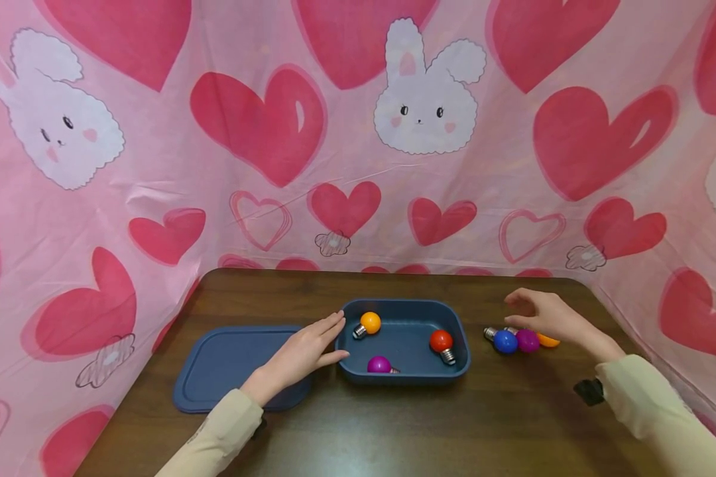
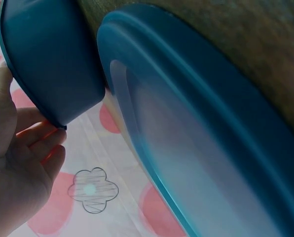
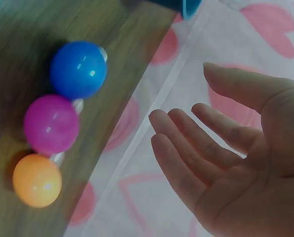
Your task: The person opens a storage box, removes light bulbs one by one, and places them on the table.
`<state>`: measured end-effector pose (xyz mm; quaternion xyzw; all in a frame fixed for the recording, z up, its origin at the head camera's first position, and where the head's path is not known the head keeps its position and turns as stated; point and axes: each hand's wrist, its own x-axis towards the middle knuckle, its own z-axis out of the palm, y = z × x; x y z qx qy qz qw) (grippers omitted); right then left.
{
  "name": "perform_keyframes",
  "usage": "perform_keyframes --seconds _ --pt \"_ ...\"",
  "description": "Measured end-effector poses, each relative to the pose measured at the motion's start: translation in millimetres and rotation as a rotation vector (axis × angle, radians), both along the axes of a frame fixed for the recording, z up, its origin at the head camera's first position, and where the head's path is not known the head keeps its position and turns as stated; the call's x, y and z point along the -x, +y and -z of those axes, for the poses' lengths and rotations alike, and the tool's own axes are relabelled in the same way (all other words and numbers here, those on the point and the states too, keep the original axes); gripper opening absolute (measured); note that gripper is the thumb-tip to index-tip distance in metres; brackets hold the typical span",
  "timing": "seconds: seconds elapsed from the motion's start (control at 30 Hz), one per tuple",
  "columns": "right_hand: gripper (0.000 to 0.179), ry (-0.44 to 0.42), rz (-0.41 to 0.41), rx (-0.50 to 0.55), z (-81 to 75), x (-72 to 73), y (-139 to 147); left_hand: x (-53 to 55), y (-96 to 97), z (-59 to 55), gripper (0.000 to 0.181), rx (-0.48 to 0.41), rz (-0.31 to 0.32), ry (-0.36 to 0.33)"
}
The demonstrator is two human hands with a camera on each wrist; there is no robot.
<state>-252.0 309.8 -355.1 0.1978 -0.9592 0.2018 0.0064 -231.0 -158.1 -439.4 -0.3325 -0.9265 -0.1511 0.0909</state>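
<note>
I count six bulbs from my end — three in the box, three out on the table.

Box (image 1: 417, 379): one, dark blue, mid-table (image 1: 394, 434). Inside it: one orange bulb (image 1: 370, 322) at back left, one red bulb (image 1: 441, 340) at right with its metal base toward the near right corner, one purple bulb (image 1: 378, 365) against the near side, partly hidden by the wall.

Outside, right of the box, three in a close row: blue bulb (image 1: 506, 342), second purple bulb (image 1: 528, 340), second orange bulb (image 1: 549, 340). I get the last one only partly in the head view, since the hand covers some of it; the right wrist view shows all three globes.

Two hands. Left hand (image 1: 301, 351): fingers fairly straight, touching the box's left rim, not wrapped around anything. Right hand (image 1: 545, 315): over the bulb row, fingers loosely bent, wide gap to the thumb, nothing in it — I see it apart from the bulbs in the wrist view.

One lid (image 1: 233, 371), blue, flat on the table left of the box, left forearm across its right part. Two cream sleeves (image 1: 662, 411). Pink cloth (image 1: 346, 159) behind, printed with hearts and rabbits.
</note>
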Motion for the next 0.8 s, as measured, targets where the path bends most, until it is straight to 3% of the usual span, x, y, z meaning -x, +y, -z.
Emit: perform_keyframes --seconds 0.47,0.8 --pt "0.033 0.026 -0.153 0.039 -1.4 -4.5 -42 -1.1 -0.3 -2.5 0.069 0.0 -0.002 -0.024" --pt "0.037 -0.055 -0.243 0.06 1.3 -1.7 -68 -0.1 0.2 -1.5 0.069 0.004 0.004 -0.003"
